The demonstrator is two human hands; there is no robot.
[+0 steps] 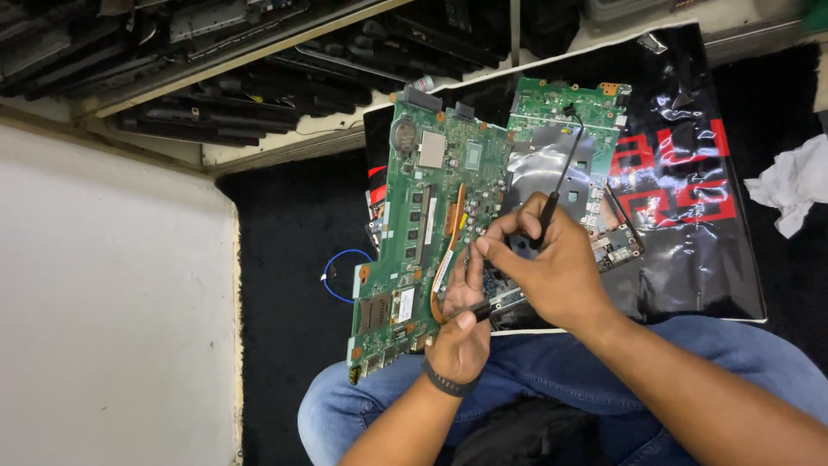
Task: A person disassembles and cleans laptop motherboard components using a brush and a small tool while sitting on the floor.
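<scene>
Left hand (460, 332) grips the green motherboard (423, 233) propped over my lap, right hand (552, 263) closed on the black screwdriver (556, 185), copper heatpipe (450, 246) looks mounted, so I judge teardown barely begun.

The motherboard (431, 216) was green, dotted with small black chips, a square silver chip and a round silver coin cell; a copper-coloured heat pipe (450, 237) curved across it. A second green board (565, 108) carried a patch of shiny silver foil. The screwdriver (552, 194) was black from handle to shaft. Beneath lay a glossy black plastic bag (690, 190) printed with blocky red shapes — its edge white. The floor mat (293, 259) was black, with a loop of blue wire (341, 276) on it. The cloth (793, 185) was white. The jeans (535, 371) were blue, the wristband (444, 380) black, and the wall panel (112, 302) plain off-white.
</scene>
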